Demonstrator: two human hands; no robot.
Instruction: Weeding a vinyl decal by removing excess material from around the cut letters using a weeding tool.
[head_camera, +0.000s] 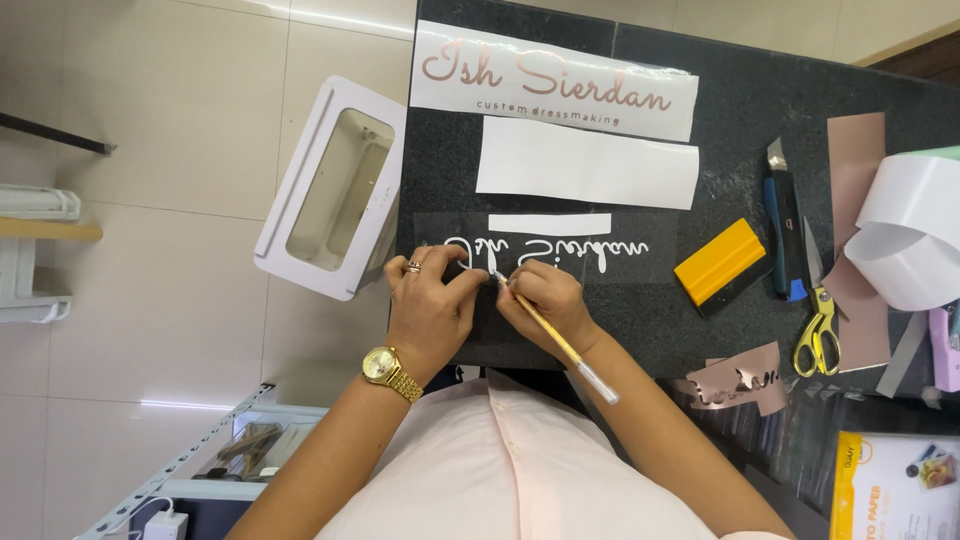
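Observation:
A clear transfer sheet (640, 290) with white cursive vinyl lettering (590, 249) lies on the dark stone table (740, 100). My left hand (430, 305), wearing a ring and a gold watch, presses down on the sheet's left end. My right hand (550, 300) holds a thin yellow weeding tool (555, 335) like a pen, its tip touching the lettering near my left thumb. A white strip (549, 224) lies just beyond the lettering.
Farther back lie a white sheet with rose-gold lettering (555, 85) and a blank white sheet (585, 163). To the right are a yellow squeegee (720, 262), utility knife (785, 220), yellow-handled scissors (818, 320), rose-gold vinyl scraps (740, 380), curled white backing (915, 230). A white machine (335, 185) sits left.

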